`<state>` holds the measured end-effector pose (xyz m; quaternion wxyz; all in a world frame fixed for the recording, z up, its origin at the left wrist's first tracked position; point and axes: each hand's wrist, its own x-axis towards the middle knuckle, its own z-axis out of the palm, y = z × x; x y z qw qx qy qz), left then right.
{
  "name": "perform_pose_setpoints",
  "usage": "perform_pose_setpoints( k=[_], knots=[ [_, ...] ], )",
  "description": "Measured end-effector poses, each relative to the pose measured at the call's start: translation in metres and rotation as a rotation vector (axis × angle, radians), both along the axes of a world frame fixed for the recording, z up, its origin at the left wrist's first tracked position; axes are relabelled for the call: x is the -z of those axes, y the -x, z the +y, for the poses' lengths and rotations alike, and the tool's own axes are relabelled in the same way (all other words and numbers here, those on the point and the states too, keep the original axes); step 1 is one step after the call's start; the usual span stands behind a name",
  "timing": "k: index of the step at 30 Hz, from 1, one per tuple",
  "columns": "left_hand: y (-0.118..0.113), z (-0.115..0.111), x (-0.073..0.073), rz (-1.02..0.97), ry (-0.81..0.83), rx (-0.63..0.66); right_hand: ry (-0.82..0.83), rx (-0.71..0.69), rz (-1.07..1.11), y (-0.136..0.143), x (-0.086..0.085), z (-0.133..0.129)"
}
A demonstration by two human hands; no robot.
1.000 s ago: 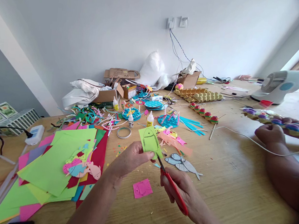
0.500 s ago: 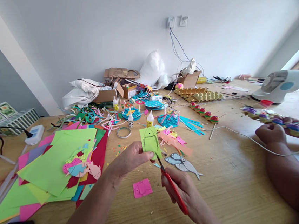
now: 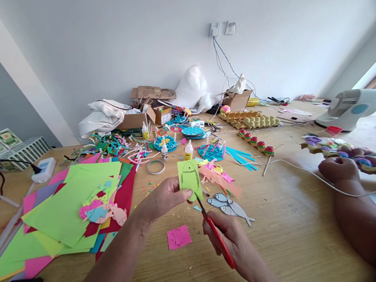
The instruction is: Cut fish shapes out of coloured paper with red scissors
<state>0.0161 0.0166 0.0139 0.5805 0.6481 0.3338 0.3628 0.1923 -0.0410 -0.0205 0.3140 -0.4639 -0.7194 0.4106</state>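
My left hand (image 3: 165, 198) pinches a light green sheet of paper (image 3: 189, 176) by its lower edge, thumb on top; a fish is drawn on it in dark lines. Closed round the red handles of a pair of scissors (image 3: 219, 237) is my right hand (image 3: 224, 233). The blades point up and left, their tips at the paper's lower right corner. On the table below lies a pink paper square (image 3: 179, 237) with a fish drawing. Grey-blue paper fish (image 3: 231, 205) lie to the right, and cut-out coloured fish (image 3: 97, 212) rest on the paper stack at left.
Stacked green paper (image 3: 65, 204) covers the left side. Glue bottles (image 3: 189, 151), a tape roll (image 3: 155, 167) and blue decorated discs (image 3: 212, 150) stand ahead. A white cable (image 3: 305, 168) crosses the right, where another person's hands (image 3: 338, 169) hold a painted egg-carton strip (image 3: 342, 156). A fan (image 3: 350, 108) stands behind.
The green paper has turned slightly more upright and shifted a little right in my left hand. The scissors have barely moved. The other person's egg-carton strip has shifted slightly.
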Motion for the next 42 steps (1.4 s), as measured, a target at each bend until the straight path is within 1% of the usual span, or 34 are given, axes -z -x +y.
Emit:
perform_pose_setpoints(
  k=[6,14,22,26,31,37,42],
  knots=[
    [0.0,-0.002,-0.004,-0.031,0.017,0.019,0.009,-0.008,0.015,0.002,-0.004,-0.003],
    [-0.001,-0.002,-0.005,-0.031,0.028,0.031,0.038,-0.016,0.021,-0.001,0.0,-0.002],
    [-0.001,-0.002,-0.003,-0.025,0.033,0.028,-0.008,-0.003,0.018,-0.003,0.001,-0.002],
    [0.0,-0.001,-0.001,-0.045,0.035,-0.039,-0.008,-0.006,-0.001,-0.004,-0.001,-0.002],
    [-0.004,-0.001,0.002,-0.14,0.071,-0.139,0.027,-0.022,0.01,-0.002,-0.002,0.0],
    [-0.018,-0.006,0.003,-0.298,0.156,-0.201,0.136,-0.006,0.221,0.004,0.011,-0.001],
    [-0.026,-0.01,0.002,-0.347,0.195,-0.28,0.185,0.026,0.407,0.016,0.017,-0.001]
  ],
)
